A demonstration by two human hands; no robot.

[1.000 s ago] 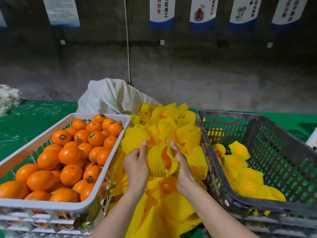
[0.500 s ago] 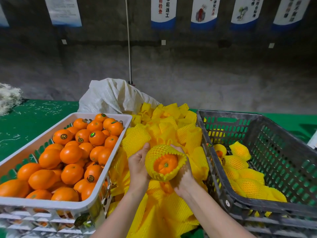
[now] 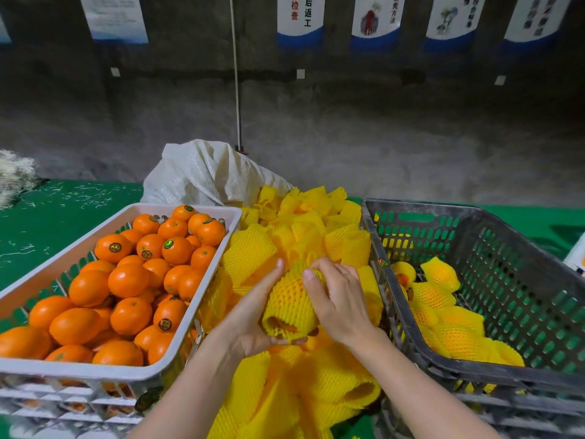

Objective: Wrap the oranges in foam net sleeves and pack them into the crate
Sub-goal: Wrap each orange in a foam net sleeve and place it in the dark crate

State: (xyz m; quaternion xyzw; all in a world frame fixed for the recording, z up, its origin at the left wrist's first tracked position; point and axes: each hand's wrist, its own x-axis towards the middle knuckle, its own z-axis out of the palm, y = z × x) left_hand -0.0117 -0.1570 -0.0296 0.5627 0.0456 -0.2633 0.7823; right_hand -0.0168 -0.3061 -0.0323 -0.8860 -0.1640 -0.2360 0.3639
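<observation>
Yellow foam net sleeve [image 3: 289, 307] with an orange inside it sits between your two hands, just above the loose pile of sleeves [image 3: 304, 229]. Your left hand [image 3: 250, 315] cups it from below and from the left, fingers curled under the near open end, thumb lying straight up along the net. Your right hand [image 3: 340, 301] grips the right side and top, fingers curled over the far end, thumb pressed on the mesh. Orange skin shows through the net. White crate [image 3: 95, 370] on your left: bare oranges [image 3: 128, 280], several with stickers. Dark crate [image 3: 421, 209] on your right: wrapped oranges [image 3: 456, 339] on its floor. White sack [image 3: 202, 175] lies behind the pile, on the green table [image 3: 63, 213].
</observation>
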